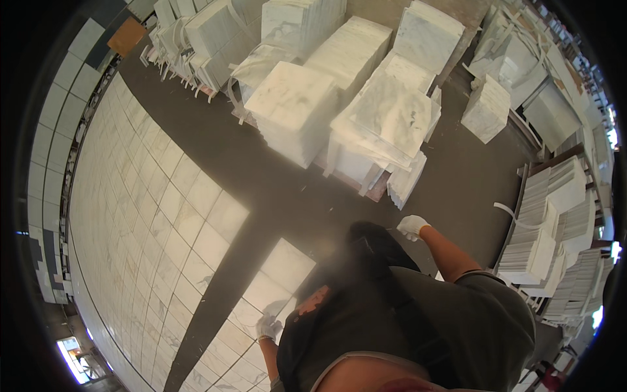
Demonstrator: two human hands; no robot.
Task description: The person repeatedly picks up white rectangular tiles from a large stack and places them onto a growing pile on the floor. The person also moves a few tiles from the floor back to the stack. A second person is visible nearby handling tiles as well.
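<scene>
- Nearest the camera, at 5 o'clock, was the wearer's dark short-sleeved shirt [470, 320].
- The white-gloved left hand [268, 325] hung at 7 o'clock, beside or over a strip of square, grey-veined white marble tiles [284, 261]; I cannot tell whether it touched or gripped one.
- The white-gloved right hand [413, 227], between 3 and 4 o'clock, had loosely curled fingers; I cannot tell whether it held anything. It was near the lower edge of a tall pale marble slab stack [392, 117] at 1 o'clock.
- Open dark grey floor [281, 186] ran from 10 o'clock through the centre, narrowing at 7 between the strip and a broad field of laid white marble tiles [144, 196] at 9.
- Another block-like white tile stack [290, 98] was at 12; white tiles standing in rows [535, 248] filled 3 to 4.
- The shirt hid part of the strip; haze blurred the centre, and the black rim cut off the outer room.
</scene>
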